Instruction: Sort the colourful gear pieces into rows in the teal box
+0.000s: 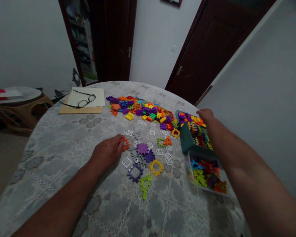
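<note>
Left hand [108,150]: fingers pinched on the left edge of an orange toothed piece [127,145], low over the table [98,204]. Right hand [206,115]: at the far right side of the green box [185,139]; fingertips too small and partly hidden, so cannot tell whether they are closed or gripping anything.

Just right of the orange piece: a light purple toothed square [142,148], overlapping a dark purple toothed square [150,157]. Grey toothed pieces [134,154] and white lattice pieces [126,162] lie loose around these. Nearer the wearer: a navy toothed frame [139,178], a yellow toothed frame [152,167] and a lime triangular piece [144,193], one corner toward the wearer. Further right, an orange triangular piece [167,141] touches a green toothed frame [159,142].

Beyond, a long heap of mixed coloured pieces [138,107] runs across toward the green box. The box is filled with coloured pieces; in front of it stands a clear plastic bin [191,185], also holding coloured pieces.

Far left of table: black-framed glasses [78,106] on white paper [98,95], with a brown sheet [84,110] beneath. Past the table edge: a wooden stool [22,110] and dark red doors [212,42].
</note>
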Available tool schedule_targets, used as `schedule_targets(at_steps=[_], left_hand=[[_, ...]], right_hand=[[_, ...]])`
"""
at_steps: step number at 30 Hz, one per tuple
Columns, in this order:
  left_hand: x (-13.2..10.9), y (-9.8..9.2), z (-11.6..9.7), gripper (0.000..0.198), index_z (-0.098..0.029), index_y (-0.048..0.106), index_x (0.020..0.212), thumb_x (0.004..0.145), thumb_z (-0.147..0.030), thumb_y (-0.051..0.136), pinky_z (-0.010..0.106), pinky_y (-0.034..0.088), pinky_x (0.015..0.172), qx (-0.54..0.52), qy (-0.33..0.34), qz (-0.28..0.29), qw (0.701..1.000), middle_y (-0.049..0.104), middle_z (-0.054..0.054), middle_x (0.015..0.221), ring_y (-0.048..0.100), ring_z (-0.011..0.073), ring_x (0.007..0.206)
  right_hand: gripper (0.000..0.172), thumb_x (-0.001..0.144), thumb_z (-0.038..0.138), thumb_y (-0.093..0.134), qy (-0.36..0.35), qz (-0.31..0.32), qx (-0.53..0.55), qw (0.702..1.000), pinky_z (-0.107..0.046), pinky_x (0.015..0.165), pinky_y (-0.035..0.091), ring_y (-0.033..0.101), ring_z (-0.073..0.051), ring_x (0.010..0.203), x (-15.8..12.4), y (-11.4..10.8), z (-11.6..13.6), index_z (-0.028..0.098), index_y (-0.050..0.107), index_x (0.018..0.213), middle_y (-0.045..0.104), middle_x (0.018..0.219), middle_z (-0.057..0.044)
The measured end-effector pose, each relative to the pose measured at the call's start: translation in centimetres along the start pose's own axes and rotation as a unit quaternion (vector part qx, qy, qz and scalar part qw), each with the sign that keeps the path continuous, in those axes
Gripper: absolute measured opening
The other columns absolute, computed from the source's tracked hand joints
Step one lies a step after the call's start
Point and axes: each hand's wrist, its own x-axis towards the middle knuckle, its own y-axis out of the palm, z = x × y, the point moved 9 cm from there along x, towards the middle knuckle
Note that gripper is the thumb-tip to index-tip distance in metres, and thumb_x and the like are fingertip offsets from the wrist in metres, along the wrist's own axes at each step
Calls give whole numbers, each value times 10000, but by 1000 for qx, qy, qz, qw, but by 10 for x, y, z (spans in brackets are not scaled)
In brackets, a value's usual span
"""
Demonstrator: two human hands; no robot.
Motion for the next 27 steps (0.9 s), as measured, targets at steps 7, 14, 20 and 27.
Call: schedule_targets(at_steps=[7,14,20,27], left_hand=[[-2,-6,-7,374,-217,691,1384,1131,-335,441,360,539,965,-35,14,-3,999,822,111,1252,761,287,1150],[-3,-8,-11,349,-214,707,1367,1130,-326,477,359,530,917,-52,29,-21,998,826,127,1203,765,290,1094],[-1,-5,-12,339,-217,715,1357,1113,-293,492,379,525,942,-82,45,-26,995,827,142,1219,761,308,1130],[-1,-2,-16,363,-218,733,1361,1076,-252,510,385,518,1028,-166,83,-3,983,807,144,1337,739,299,1197]], right_hand=[[277,1012,220,686,-80,106,110,985,-286,722,580,720,-185,791,-58,-3,67,150,789,1260,795,998,-106],[374,1018,213,756,-391,292,57,871,-351,1045,564,736,-238,1142,-264,20,167,267,735,1388,745,1407,-93],[588,1039,238,704,-395,264,12,880,-426,1179,492,650,-318,1382,-338,54,187,136,574,1603,649,1525,-215],[413,1025,190,682,-369,202,89,903,-389,1132,506,682,-276,1265,-328,77,178,182,694,1437,726,1360,-159]])
